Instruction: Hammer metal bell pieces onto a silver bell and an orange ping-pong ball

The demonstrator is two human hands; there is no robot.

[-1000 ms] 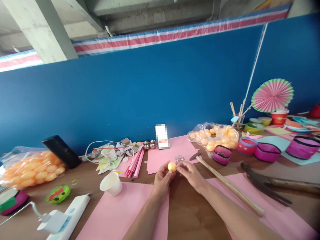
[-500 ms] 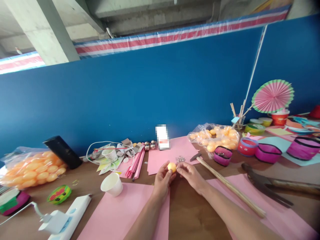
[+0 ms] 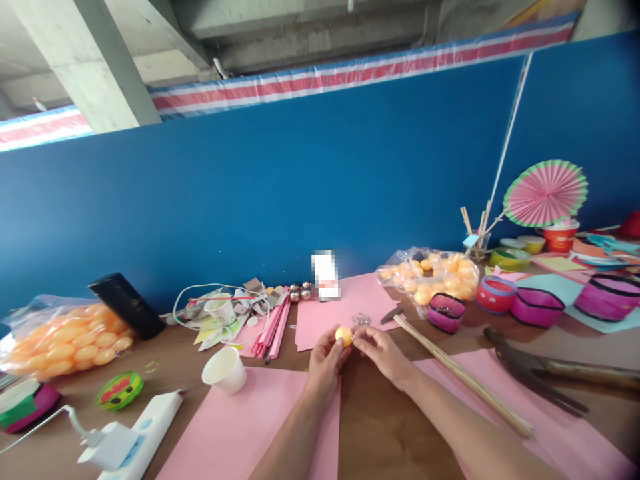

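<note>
Between the thumb and fingers of my left hand is a small orange ball, like a ping-pong ball. My right hand is pinched at the ball's right side; whatever sits between its fingertips is too small to make out. Just beyond the hands, small shiny metallic bits lie on a pink sheet. A hammer with a wooden handle rests to the right of my right hand, its dark head near the fingers.
Bags of orange balls lie at left and back right. A white cup and power strip are on the left. To the right are a large claw hammer and a purple pouch. A phone-like object stands behind.
</note>
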